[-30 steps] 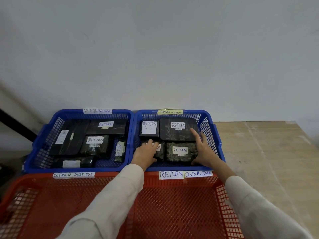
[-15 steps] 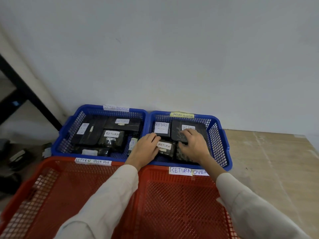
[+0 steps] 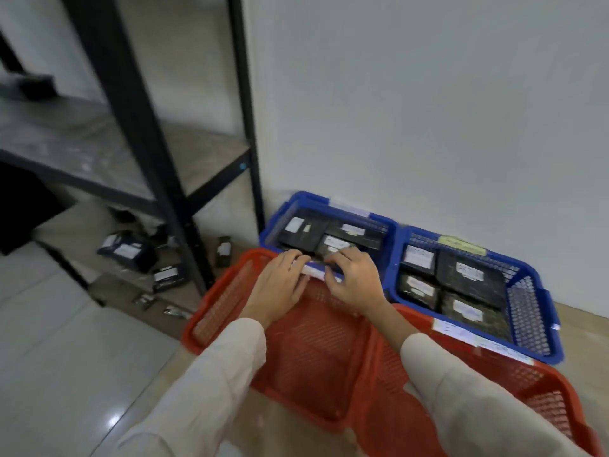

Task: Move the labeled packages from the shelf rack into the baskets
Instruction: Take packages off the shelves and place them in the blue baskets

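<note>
Motion blur makes the package labels [image 3: 470,271] unreadable. Both hands [image 3: 352,278] hide the left blue basket's near rim [image 3: 333,277]. The right red basket [image 3: 540,390] is cut off at the frame's lower right corner.

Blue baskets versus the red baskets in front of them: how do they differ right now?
The two blue baskets sit against the wall and hold dark packages with white labels; the red baskets nearer the person show only bare mesh where visible. The blue baskets look smaller and carry paper labels on their rims; the red ones look wider. Both hands, left and right, rest at the left blue basket's front rim. Both kinds are perforated plastic.
</note>
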